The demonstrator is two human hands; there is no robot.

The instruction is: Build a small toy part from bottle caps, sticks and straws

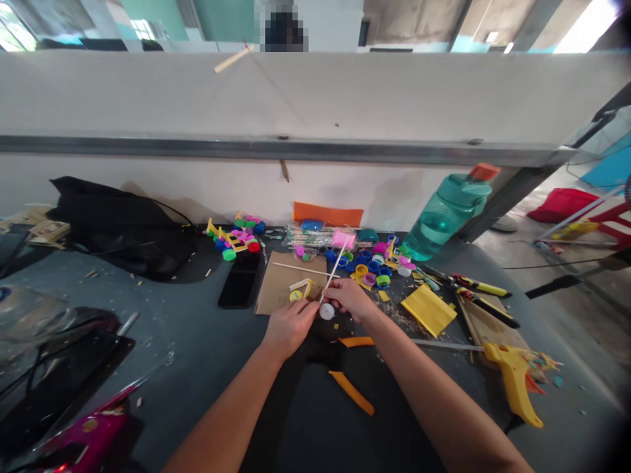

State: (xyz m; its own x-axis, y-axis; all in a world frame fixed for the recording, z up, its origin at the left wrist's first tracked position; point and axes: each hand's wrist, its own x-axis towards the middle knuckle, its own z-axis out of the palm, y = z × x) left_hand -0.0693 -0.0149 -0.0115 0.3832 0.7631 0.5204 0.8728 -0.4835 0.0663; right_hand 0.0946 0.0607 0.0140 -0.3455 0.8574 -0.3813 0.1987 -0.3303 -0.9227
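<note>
Before me, a thin wooden stick [340,259] slants up and away, its lower end between my hands. My left hand [293,326] has its fingers closed at that lower end. From the other side, my right hand [352,299] pinches the stick a little higher. Just under the fingertips is a white bottle cap [327,311]; whether it touches them I cannot tell. A piece of cardboard [269,289] lies beyond my left hand, bearing another thin stick [300,268] and a yellow cap [296,296] with short wooden pieces. Below the hands are orange-handled pliers [352,392], their head dark against the table.
Coloured bottle caps [362,269] cluster behind my hands, near a teal water bottle [438,217]. At right lie a yellow glue gun [513,381], yellow-black pliers [486,305] and a folded yellow sheet [428,310]. Left are a phone [240,281] and a black bag [118,226].
</note>
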